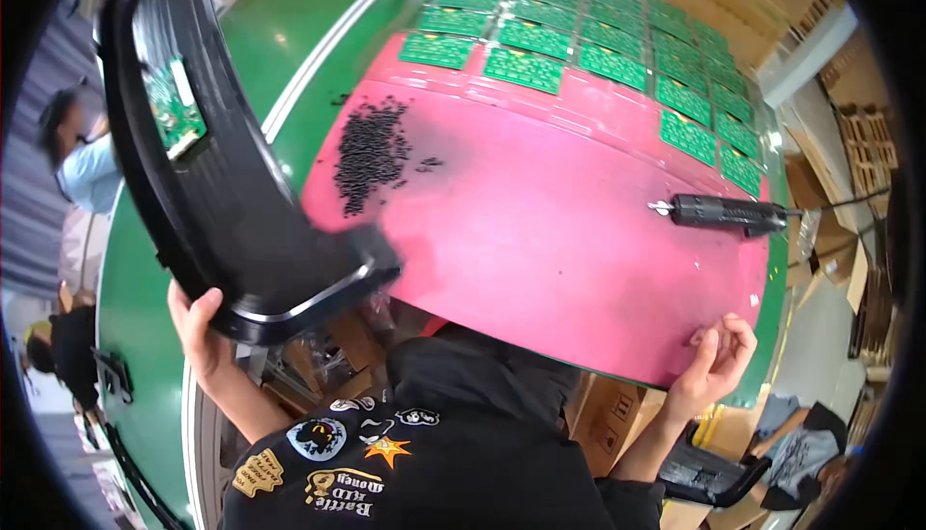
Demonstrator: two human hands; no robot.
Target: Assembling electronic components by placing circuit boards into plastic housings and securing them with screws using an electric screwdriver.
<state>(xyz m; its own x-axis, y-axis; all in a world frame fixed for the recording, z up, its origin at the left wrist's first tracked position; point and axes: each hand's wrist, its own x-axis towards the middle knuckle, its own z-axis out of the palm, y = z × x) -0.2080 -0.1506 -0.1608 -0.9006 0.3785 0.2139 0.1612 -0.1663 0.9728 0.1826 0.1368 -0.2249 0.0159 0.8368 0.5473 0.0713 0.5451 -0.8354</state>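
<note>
My left hand [200, 329] grips the lower corner of a long black plastic housing [246, 192], thumb on its face. The housing stands tilted over the left side of the table, its bent lower end reaching over a pink mat [540, 270]. Inside its upper part sits a green circuit board [178, 110]. My right hand [716, 364] is at the mat's near right corner, fingers loosely curled and thumb apart, with nothing visible in it. Beyond that hand lies a black electric screwdriver [728, 213], its bit pointing left. A pile of small black screws [369, 156] is on the mat's left part.
Rows of green circuit boards [526, 38] in clear plastic trays cover the far side. The screwdriver's cable [849, 200] runs off right. A green work surface [140, 337] with a pale rail lies left. Other people [87, 159] are at left and lower right. Cardboard boxes [608, 419] stand below.
</note>
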